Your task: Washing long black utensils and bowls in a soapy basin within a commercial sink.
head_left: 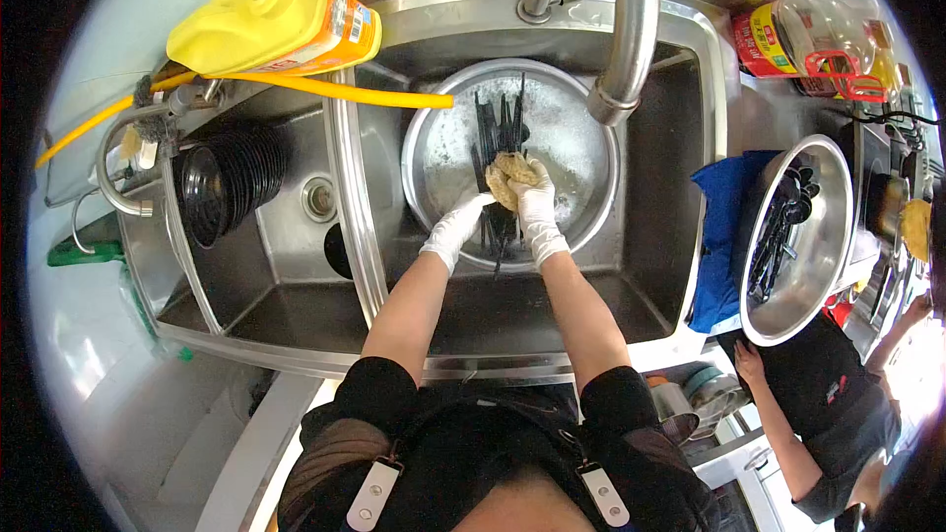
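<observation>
A bundle of long black chopsticks (pixel 500 123) lies over a wide round metal basin (pixel 413 153) in the sink, pointing away from me. My right hand (pixel 539 212), in a white glove, grips a tan scrubbing pad (pixel 512 173) that is pressed over the middle of the bundle. From the left, my left hand (pixel 456 228), gloved too, closes on the near part of the chopsticks, its fingertips partly hidden beside the pad. Shallow, cloudy water seems to cover the basin's bottom.
A curved metal faucet (pixel 634 39) overhangs the basin's right side. Stacked black bowls (pixel 232 182) fill part of the left sink. A yellow jug (pixel 271 25) and yellow hose (pixel 345 91) sit behind. At right are a metal bowl of black spoons (pixel 840 236), a blue cloth (pixel 724 236) and another person (pixel 808 404).
</observation>
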### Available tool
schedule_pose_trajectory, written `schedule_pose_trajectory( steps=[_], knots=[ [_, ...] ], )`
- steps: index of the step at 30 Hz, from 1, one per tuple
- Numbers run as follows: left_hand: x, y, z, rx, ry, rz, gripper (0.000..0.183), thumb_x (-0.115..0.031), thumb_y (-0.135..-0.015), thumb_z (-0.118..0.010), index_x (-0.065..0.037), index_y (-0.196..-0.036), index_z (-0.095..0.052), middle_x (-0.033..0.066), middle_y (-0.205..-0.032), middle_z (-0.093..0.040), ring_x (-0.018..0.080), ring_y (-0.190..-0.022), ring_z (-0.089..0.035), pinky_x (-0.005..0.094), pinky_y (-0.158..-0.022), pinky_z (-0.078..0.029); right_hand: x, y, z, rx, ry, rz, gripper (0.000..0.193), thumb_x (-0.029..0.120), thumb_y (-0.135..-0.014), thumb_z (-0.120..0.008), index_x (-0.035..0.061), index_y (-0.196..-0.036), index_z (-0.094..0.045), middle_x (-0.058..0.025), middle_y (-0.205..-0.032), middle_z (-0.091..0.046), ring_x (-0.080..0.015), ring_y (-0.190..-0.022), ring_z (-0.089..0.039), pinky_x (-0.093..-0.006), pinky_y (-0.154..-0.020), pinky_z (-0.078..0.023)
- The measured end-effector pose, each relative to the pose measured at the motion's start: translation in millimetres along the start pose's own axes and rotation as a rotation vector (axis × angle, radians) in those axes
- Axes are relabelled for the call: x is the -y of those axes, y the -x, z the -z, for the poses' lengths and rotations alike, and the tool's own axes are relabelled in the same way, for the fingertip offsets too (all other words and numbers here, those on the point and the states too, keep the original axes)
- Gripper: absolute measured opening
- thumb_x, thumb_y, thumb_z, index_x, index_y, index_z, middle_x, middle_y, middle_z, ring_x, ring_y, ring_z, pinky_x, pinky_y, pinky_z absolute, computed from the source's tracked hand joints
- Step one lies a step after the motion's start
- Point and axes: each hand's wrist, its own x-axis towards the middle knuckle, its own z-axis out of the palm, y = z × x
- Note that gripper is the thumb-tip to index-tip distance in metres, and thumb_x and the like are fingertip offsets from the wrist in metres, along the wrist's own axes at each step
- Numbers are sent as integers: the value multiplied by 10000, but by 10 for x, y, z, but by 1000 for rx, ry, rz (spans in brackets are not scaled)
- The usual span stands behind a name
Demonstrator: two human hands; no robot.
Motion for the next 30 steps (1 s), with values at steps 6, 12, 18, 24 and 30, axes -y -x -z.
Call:
schedule_pose_trajectory(
  steps=[6,12,18,24,30],
  knots=[
    [-541,6,-203,-811,-660,-393,301,-217,-852,-648,-47,-1099,-623,186,-1144,-594,234,-1064,-562,338,-885,-455,-169,22,-297,-154,569,215,342,24,-905,-530,-25,-1243,-510,-119,-1057,-646,-186,-928,-620,-288,-819,-500],
    [-959,-440,-417,-535,-1635,-591,252,-258,-850,-581,-69,-987,-677,128,-941,-651,279,-877,-640,416,-773,-500,-113,332,-508,-73,742,331,300,162,-914,-534,24,-1179,-561,-203,-1086,-626,-346,-985,-610,-404,-862,-468],
    [-1372,-494,-338,-580,-1357,-469,193,-156,-809,-538,-93,-813,-720,138,-756,-686,300,-723,-678,404,-636,-518,105,224,-401,-97,642,505,416,160,-891,-620,-17,-1251,-513,-179,-1186,-614,-279,-1066,-599,-360,-937,-457],
    [-1545,-251,-252,-559,-951,-651,256,-259,-906,-567,-176,-1131,-658,176,-965,-666,333,-890,-653,383,-782,-506,258,-174,425,-452,1351,377,637,304,-847,-686,34,-1352,-407,-199,-1269,-517,-297,-1083,-563,-379,-897,-480],
    [-1551,-212,-348,-396,-374,-647,287,-42,-847,-588,-72,-1123,-657,132,-1097,-668,268,-1047,-620,325,-944,-458,320,-296,591,-132,1466,419,454,153,-778,-699,23,-1186,-548,-197,-1110,-607,-272,-924,-632,-369,-824,-501]
  ],
)
